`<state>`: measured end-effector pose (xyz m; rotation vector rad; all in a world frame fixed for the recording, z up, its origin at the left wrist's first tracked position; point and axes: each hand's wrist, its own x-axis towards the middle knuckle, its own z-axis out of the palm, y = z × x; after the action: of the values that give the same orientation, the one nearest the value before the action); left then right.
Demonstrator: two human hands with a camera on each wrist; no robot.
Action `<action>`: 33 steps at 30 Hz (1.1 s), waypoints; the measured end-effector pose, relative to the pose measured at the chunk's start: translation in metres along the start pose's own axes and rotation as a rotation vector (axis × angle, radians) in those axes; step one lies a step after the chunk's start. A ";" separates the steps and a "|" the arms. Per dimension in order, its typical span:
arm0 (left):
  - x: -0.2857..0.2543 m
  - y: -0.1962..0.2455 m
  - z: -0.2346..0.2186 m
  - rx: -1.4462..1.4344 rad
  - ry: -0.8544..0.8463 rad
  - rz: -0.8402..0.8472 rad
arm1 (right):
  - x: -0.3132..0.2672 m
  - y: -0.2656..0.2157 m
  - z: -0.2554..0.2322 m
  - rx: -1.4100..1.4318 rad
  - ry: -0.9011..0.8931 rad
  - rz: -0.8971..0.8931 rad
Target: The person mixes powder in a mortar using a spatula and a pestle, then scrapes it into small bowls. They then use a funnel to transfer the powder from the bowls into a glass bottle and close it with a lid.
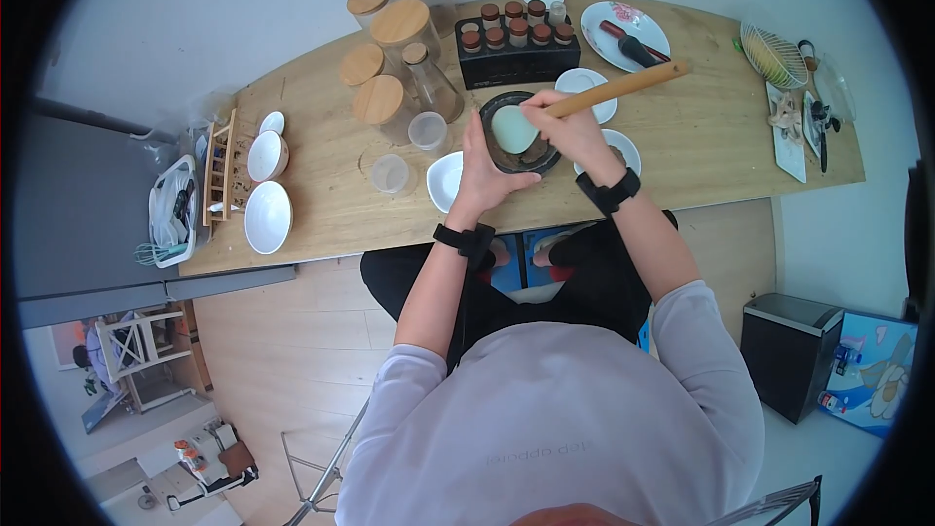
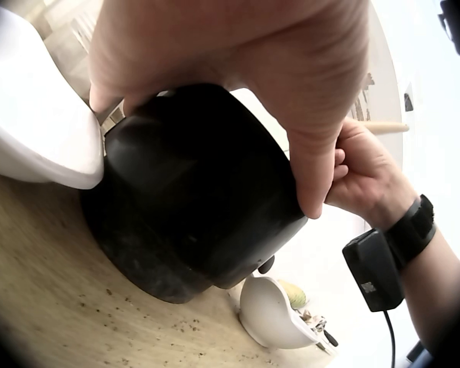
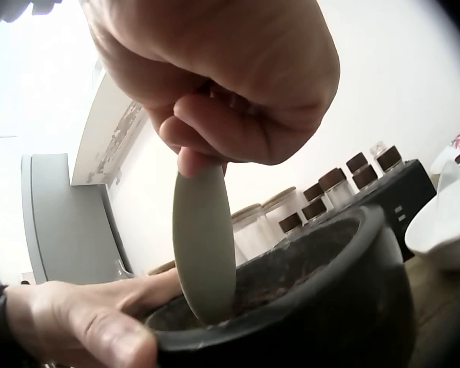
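Observation:
My left hand [image 1: 487, 175] grips the side of a black stone mortar [image 2: 184, 199], thumb on one side and fingers on the other. In my right hand [image 1: 577, 136] is a spatula with a wooden handle [image 1: 628, 85] and a pale green head [image 3: 203, 238]. The head points down into the mortar, its tip low inside the rim in the right wrist view. Dark crumbly matter [image 3: 280, 285] lies in the mortar. The handle slants up to the right, past my right hand.
A black rack [image 1: 521, 66] of brown-lidded spice jars stands behind the mortar, with wood-lidded canisters [image 1: 401, 24] left of it. A white dish [image 1: 445, 181] sits close on the left, and small white bowls [image 1: 596, 88] on the right. A floral plate [image 1: 653, 31] holds dark-handled utensils.

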<state>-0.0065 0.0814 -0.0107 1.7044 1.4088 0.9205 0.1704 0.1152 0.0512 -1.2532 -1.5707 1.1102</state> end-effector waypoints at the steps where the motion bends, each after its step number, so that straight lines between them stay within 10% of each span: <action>1: 0.001 0.000 0.001 0.000 0.000 0.001 | -0.002 0.001 0.005 0.022 -0.025 -0.006; 14: -0.031 0.006 -0.009 0.033 0.112 0.010 | -0.046 -0.023 -0.040 -0.035 0.131 0.083; 20: -0.038 0.015 -0.006 0.061 0.144 0.003 | -0.049 -0.005 -0.035 -0.382 0.294 -0.292; 33: -0.030 0.014 -0.005 0.301 0.200 -0.009 | -0.007 -0.013 -0.015 -0.036 -0.122 0.010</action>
<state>-0.0082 0.0507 0.0019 1.8620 1.7589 0.9307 0.1826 0.1088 0.0674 -1.2382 -1.6840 1.1886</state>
